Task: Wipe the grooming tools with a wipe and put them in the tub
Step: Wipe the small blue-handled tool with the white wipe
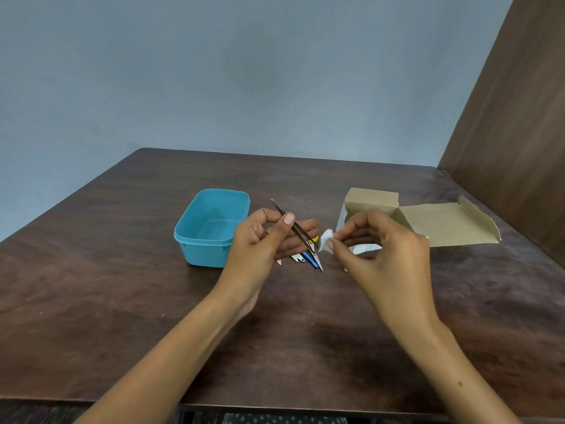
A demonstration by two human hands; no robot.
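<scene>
Dark wood: the tabletop [122,270] is a brown, grainy veneer with a dull sheen; its near edge runs along the bottom of the view.
Wall: plain blue-grey behind the far edge [244,71].
Panel: a brown wooden board [513,117] stands at the right, meeting the tabletop's far right corner.
Tub: turquoise [195,240], lidless, left of centre, nothing visible inside.
Left hand: [260,240] fingers curled, thumb pinching metal tweezers [301,237] held slantwise above the tabletop, tip pointing down and right.
Right hand: [379,243] fingertips pinching a small white wipe [327,240] just beside the tweezers; whether the two touch I cannot tell.
Other tools: [305,257] a blue one and pale ones lie between the hands, partly hidden by the left hand, near the tub.
Box: brown cardboard [443,221], flaps open, behind the right hand.
</scene>
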